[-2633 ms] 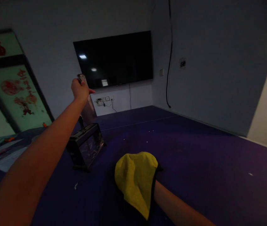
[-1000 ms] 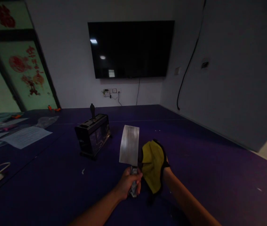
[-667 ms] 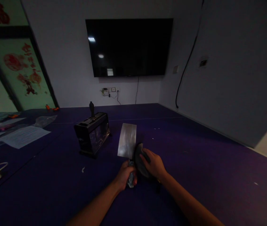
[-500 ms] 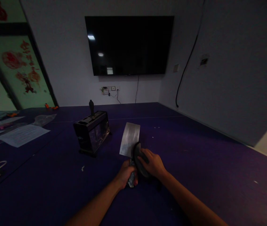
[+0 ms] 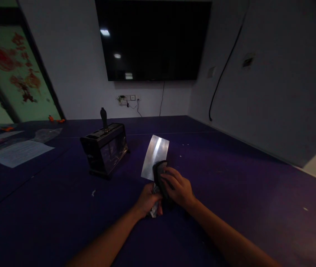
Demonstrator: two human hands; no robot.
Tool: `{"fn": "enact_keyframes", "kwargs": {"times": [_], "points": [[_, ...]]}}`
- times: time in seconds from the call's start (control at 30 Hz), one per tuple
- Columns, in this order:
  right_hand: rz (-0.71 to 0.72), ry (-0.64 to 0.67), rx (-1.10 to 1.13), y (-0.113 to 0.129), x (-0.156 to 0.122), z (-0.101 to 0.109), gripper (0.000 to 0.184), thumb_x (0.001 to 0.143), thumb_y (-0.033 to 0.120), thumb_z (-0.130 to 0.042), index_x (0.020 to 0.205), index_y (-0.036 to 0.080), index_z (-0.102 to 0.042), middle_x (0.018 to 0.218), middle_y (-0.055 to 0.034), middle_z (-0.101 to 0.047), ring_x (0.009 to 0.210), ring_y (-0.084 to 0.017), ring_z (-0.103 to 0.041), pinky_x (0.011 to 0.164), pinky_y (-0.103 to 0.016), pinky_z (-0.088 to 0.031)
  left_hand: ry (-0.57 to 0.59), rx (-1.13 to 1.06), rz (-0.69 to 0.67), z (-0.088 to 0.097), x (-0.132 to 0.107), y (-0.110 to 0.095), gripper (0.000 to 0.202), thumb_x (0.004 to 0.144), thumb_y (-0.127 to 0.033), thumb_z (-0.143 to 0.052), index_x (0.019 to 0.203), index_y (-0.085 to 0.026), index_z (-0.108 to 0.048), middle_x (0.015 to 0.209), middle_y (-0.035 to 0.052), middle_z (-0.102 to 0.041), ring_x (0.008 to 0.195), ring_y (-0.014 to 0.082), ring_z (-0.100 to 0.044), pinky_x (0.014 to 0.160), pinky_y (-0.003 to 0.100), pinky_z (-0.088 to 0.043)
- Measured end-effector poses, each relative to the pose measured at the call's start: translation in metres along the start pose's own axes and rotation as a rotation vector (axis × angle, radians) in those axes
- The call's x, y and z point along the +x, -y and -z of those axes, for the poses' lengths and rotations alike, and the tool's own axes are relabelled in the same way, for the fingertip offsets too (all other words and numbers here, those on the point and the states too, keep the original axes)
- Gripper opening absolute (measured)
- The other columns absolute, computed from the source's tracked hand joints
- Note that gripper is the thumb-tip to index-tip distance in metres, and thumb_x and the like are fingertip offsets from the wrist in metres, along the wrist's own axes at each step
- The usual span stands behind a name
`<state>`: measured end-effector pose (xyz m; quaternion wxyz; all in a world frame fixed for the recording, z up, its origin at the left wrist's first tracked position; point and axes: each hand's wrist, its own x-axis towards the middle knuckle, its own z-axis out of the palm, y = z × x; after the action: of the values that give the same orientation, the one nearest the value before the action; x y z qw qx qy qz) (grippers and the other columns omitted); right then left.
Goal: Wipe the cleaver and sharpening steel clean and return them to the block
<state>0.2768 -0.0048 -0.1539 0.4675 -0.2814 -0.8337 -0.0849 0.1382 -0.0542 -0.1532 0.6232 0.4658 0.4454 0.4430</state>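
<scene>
Works over a broad purple tabletop (image 5: 244, 178), facing a black television (image 5: 158, 40) at 12 o'clock. Has a dark stand (image 5: 104, 148) at 10 o'clock with a black handle (image 5: 103, 116) upright in it. Holds a cleaver (image 5: 155, 155) in front, at 6 o'clock from the television, with the blade (image 5: 150, 163) tilted between 12 and 1 o'clock and the left hand (image 5: 147, 198) wrapped around its pale handle (image 5: 153, 212). Pinches a dark cloth (image 5: 159, 174) in the right hand (image 5: 179, 188), across the blade's 5 o'clock corner.

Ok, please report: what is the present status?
Left hand gripping broad silver metal cleaver by its handle. Right hand holding dark grey fabric pad, hiding part of cleaver. Black boxy stand apart, left.
</scene>
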Motion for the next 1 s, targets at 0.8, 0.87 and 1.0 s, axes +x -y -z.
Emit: {"fn": "enact_keyframes", "kwargs": {"times": [0.8, 0.87, 1.0], "points": [[-0.067, 0.258, 0.107, -0.0065, 0.0053, -0.0026, 0.062, 0.073, 0.002, -0.041, 0.130, 0.026, -0.035, 0.128, -0.0020, -0.044, 0.103, -0.016, -0.054, 0.081, -0.026, -0.049, -0.081, 0.053, 0.048, 0.0088, 0.0013, -0.0068, 0.015, 0.057, -0.019, -0.054, 0.071, -0.015, -0.050, 0.038, -0.0065, -0.047, 0.026, 0.0120, -0.047, 0.027, 0.019, -0.035], [-0.067, 0.235, 0.118, -0.0070, 0.0043, -0.0037, 0.061, 0.072, 0.001, -0.040, 0.128, 0.026, -0.038, 0.127, -0.0016, -0.046, 0.103, -0.015, -0.054, 0.082, -0.025, -0.048, -0.092, 0.063, 0.060, 0.0085, 0.0016, -0.0057, 0.013, 0.057, -0.018, -0.053, 0.069, -0.015, -0.050, 0.038, -0.0064, -0.048, 0.026, 0.0118, -0.046, 0.027, 0.019, -0.035], [-0.078, 0.187, 0.139, -0.0060, 0.0026, -0.0054, 0.057, 0.070, -0.001, -0.041, 0.121, 0.024, -0.046, 0.119, -0.0023, -0.054, 0.099, -0.014, -0.057, 0.081, -0.024, -0.048, -0.099, 0.068, 0.075, 0.0077, 0.0024, -0.0051, 0.014, 0.056, -0.018, -0.051, 0.069, -0.015, -0.050, 0.039, -0.0062, -0.047, 0.026, 0.0118, -0.046, 0.027, 0.019, -0.034]]}}
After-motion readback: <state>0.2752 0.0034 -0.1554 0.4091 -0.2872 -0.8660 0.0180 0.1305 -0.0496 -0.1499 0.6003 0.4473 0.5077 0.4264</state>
